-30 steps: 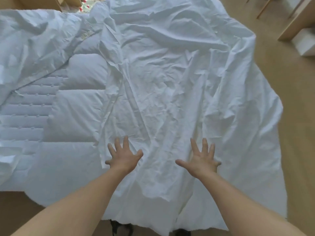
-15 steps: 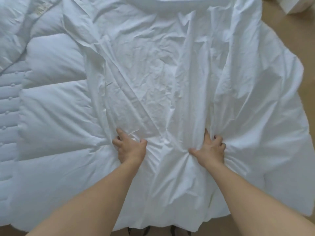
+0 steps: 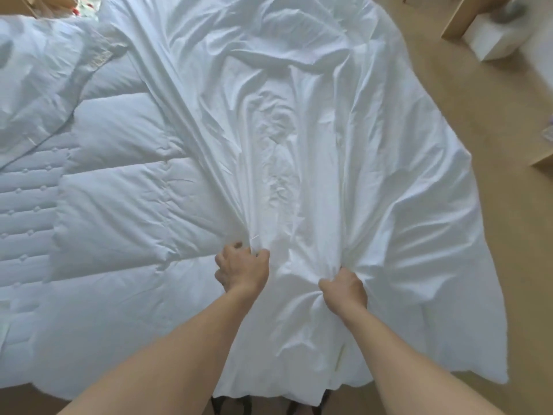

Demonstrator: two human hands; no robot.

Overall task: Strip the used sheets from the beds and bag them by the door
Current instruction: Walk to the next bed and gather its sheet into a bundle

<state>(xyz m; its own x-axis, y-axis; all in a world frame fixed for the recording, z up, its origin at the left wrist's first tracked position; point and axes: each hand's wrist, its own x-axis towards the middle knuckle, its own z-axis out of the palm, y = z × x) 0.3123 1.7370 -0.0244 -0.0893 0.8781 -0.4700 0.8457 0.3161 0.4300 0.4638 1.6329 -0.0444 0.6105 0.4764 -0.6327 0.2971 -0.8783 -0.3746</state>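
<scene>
Head view: left hand and right hand grip the sheet (white, bunched).

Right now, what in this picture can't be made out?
Head view:
1. Fingertips: left hand and right hand grip the sheet, whose folds bury them.
2. Dark shapes at the bottom edge: the sheet's hem covers most.
3. White box, top right: blurred.
4. Door, bag: outside the frame.

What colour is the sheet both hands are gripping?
Plain white sheet, no pattern; head view.
</scene>
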